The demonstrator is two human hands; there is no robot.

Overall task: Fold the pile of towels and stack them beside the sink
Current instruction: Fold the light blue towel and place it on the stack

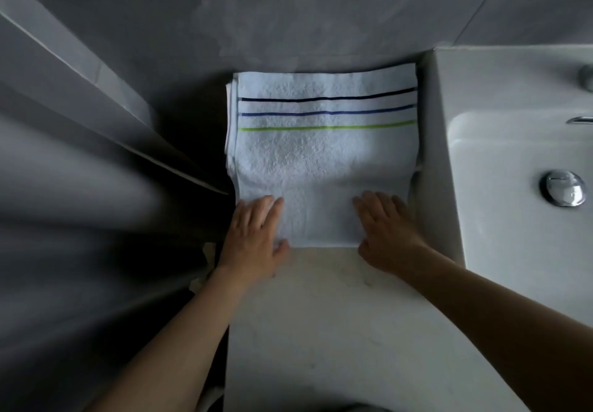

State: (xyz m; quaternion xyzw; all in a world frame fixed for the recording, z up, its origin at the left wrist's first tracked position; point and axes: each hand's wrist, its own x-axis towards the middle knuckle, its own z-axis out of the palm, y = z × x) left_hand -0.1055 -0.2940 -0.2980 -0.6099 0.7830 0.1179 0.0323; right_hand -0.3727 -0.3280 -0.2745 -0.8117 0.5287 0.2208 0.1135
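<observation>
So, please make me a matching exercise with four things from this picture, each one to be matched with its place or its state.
Things:
1. left hand
2. right hand
3. sink drain plug
4. green stripe

Places or states:
A. shiny metal, in the basin at the far right
B. flat on the towel's near left corner
C. nearest to the person of the three coloured lines
D. flat on the towel's near right corner, next to the sink

Pairs: 1-B, 2-D, 3-A, 4-C
</observation>
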